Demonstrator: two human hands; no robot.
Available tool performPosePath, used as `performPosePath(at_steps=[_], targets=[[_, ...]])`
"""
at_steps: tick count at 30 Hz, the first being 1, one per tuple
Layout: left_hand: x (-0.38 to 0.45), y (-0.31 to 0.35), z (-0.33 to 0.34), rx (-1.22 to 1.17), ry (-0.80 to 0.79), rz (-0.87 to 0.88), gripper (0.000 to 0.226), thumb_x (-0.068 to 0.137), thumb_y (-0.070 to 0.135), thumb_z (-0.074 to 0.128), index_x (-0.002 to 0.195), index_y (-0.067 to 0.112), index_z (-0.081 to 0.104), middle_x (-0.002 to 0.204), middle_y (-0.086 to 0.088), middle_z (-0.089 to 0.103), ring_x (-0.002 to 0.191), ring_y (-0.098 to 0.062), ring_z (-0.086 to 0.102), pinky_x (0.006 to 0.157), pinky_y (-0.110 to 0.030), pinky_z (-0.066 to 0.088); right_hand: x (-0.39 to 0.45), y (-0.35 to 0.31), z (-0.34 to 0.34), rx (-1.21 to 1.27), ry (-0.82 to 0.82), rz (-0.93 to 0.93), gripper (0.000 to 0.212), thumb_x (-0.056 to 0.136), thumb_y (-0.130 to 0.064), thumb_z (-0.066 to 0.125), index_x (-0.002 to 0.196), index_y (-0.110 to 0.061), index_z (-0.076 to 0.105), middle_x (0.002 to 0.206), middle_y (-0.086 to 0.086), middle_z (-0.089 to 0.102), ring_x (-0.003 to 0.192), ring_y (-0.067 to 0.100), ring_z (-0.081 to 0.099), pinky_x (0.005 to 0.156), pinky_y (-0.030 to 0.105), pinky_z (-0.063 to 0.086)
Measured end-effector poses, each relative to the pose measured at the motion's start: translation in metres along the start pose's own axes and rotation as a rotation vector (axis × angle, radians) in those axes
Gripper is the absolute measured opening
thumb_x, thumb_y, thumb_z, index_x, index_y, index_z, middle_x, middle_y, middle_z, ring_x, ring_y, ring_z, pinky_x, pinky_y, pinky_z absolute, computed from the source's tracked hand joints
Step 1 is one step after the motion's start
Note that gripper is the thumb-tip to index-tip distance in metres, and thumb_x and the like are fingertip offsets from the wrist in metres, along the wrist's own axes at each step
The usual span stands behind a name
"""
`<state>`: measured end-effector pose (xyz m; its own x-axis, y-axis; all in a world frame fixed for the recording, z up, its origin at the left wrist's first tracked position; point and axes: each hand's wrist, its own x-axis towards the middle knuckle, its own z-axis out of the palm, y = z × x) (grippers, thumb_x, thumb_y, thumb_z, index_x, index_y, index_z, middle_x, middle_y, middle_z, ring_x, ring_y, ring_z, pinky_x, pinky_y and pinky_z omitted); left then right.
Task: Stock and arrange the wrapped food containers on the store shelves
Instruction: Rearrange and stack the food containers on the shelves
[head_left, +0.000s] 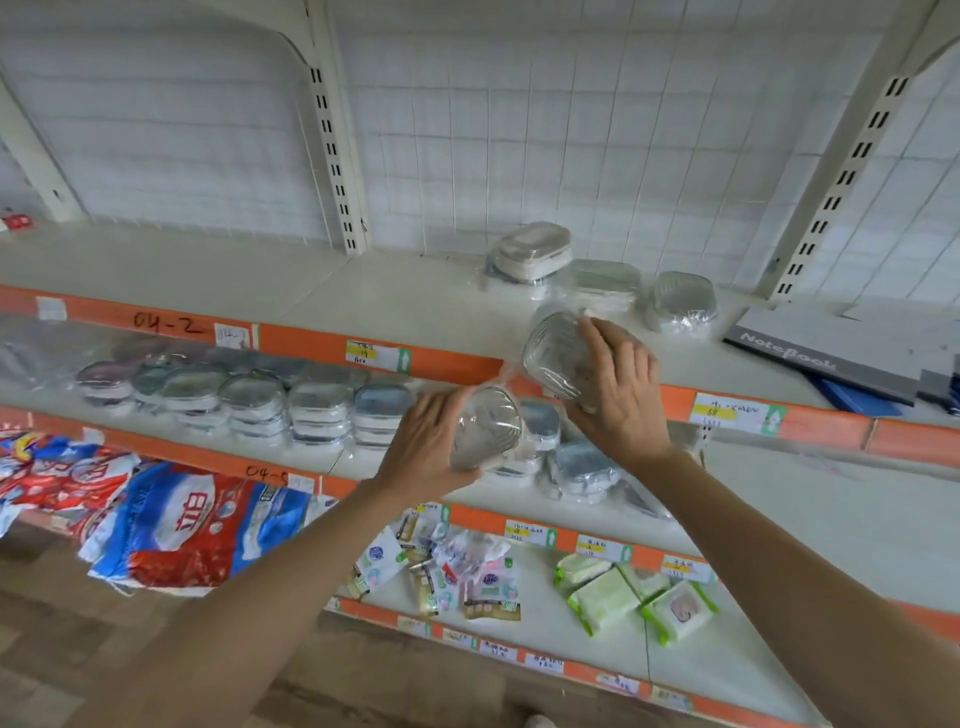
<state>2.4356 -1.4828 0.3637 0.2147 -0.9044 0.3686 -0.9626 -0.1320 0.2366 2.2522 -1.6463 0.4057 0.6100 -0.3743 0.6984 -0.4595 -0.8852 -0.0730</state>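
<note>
Two hands (524, 410), two wrapped containers (485, 428)

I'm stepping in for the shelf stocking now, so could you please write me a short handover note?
Left hand grips one wrapped container in front of the middle shelf.
Right hand holds a second container at the top shelf edge.
Done: three containers sit at the back of the top shelf; a row lines the middle shelf.
Left: place both held containers and tidy the loose ones on the middle shelf.
</note>
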Motion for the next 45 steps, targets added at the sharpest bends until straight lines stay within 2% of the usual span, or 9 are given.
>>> performPosePath(at_steps=[4,8,12,16,24,28,33,39,45], targets=[[-0.025,0.010,0.032,0.065,-0.151,-0.151,0.097,0.070,0.048,0.071,0.146,0.015,0.022,0.140,-0.007,0.031,0.128,-0.026,0.029,0.101,-0.036,0.032,-0.080,-0.005,0.004,-0.007,-0.179,-0.036,0.087,0.058,-0.025,0.074,0.135,-0.003,0.040,0.131,0.018,0.049,0.116,0.031,0.041,0.090,0.040,0.034],[-0.038,0.022,0.071,0.052,-0.250,-0.216,0.098,0.069,0.044,0.075,0.147,0.017,0.022,0.129,-0.011,0.026,0.123,-0.027,0.028,0.101,-0.033,0.033,-0.146,0.014,0.020,-0.011,-0.379,0.148,0.084,0.054,-0.022,0.085,0.127,0.002,0.051,0.129,0.018,0.052,0.117,0.031,0.043,0.095,0.041,0.036],[-0.029,0.037,0.108,-0.025,-0.307,-0.253,0.096,0.070,0.046,0.073,0.147,0.019,0.022,0.132,-0.010,0.028,0.125,-0.028,0.027,0.101,-0.039,0.035,-0.176,0.041,0.041,-0.060,-0.492,0.416,0.076,0.067,-0.030,0.076,0.133,-0.007,0.045,0.136,0.008,0.043,0.124,0.031,0.037,0.101,0.042,0.027],[0.002,0.048,0.156,-0.093,-0.196,-0.226,0.091,0.068,0.051,0.072,0.141,0.017,0.030,0.136,-0.004,0.036,0.124,-0.026,0.032,0.098,-0.037,0.033,-0.184,0.075,0.076,-0.112,-0.450,0.587,0.076,0.070,-0.037,0.072,0.135,-0.014,0.040,0.140,0.001,0.039,0.124,0.028,0.031,0.099,0.043,0.025],[0.123,0.046,0.274,-0.231,-0.055,-0.156,0.072,0.077,0.048,0.070,0.133,0.013,0.040,0.133,-0.011,0.044,0.126,-0.030,0.036,0.107,-0.040,0.026,-0.166,0.186,0.166,-0.139,-0.171,0.714,0.078,0.065,-0.034,0.076,0.131,-0.009,0.042,0.138,0.012,0.036,0.122,0.033,0.034,0.098,0.045,0.029],[0.179,0.043,0.319,-0.075,0.052,-0.084,0.069,0.077,0.057,0.064,0.128,0.014,0.047,0.128,-0.006,0.050,0.118,-0.025,0.044,0.098,-0.033,0.029,-0.149,0.232,0.208,-0.159,-0.128,0.690,0.072,0.069,-0.040,0.076,0.128,-0.011,0.046,0.130,0.015,0.036,0.117,0.034,0.036,0.097,0.044,0.028],[0.218,0.037,0.355,-0.103,0.059,-0.115,0.065,0.084,0.053,0.059,0.130,0.010,0.044,0.131,-0.011,0.042,0.119,-0.031,0.039,0.101,-0.040,0.036,-0.127,0.268,0.243,-0.124,-0.088,0.692,0.062,0.077,-0.044,0.070,0.124,-0.012,0.049,0.131,0.012,0.034,0.117,0.031,0.037,0.100,0.040,0.028],[0.230,0.036,0.360,0.282,0.068,-0.045,0.050,0.091,0.056,0.046,0.107,0.011,0.059,0.125,-0.011,0.041,0.116,-0.028,0.035,0.091,-0.040,0.034,-0.121,0.273,0.259,-0.354,-0.226,0.579,0.057,0.092,-0.059,0.032,0.125,-0.017,0.051,0.131,0.002,0.047,0.126,0.021,0.035,0.106,0.041,0.018],[0.208,0.043,0.344,0.314,-0.029,0.095,0.034,0.094,0.035,0.047,0.109,0.006,0.058,0.121,-0.013,0.049,0.112,-0.028,0.043,0.090,-0.039,0.039,-0.130,0.235,0.246,-0.386,-0.194,0.389,0.041,0.094,-0.040,0.039,0.125,-0.017,0.051,0.129,0.000,0.049,0.117,0.021,0.040,0.095,0.037,0.023]])
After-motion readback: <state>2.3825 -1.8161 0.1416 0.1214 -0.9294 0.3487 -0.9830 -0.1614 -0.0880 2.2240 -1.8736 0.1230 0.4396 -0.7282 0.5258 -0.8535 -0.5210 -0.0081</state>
